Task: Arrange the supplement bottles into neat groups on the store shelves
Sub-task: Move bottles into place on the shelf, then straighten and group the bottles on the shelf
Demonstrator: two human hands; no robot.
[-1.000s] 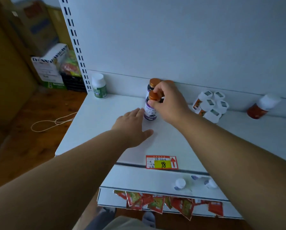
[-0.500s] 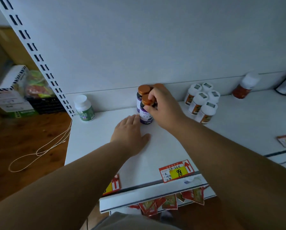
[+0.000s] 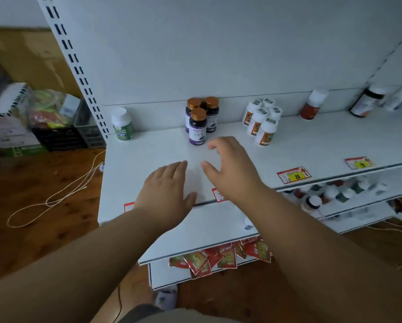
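Both hands empty: left hand [image 3: 166, 186] flat on the shelf [image 3: 148, 157] at centre frame, right hand [image 3: 230, 167] just beside it, grip released with fingers loosely spread, a little short of the three purple bottles with copper caps [image 3: 198, 120] clustered against the back panel. Likely risk: clipping the front purple bottle on the next reach and toppling the tight trio. Further right, five white bottles with orange labels [image 3: 261, 121] grouped; green-labelled bottle [image 3: 123, 124] alone at left; contents not visible.

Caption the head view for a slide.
Both hands, left hand and right hand, empty over the shelf near three purple bottles.
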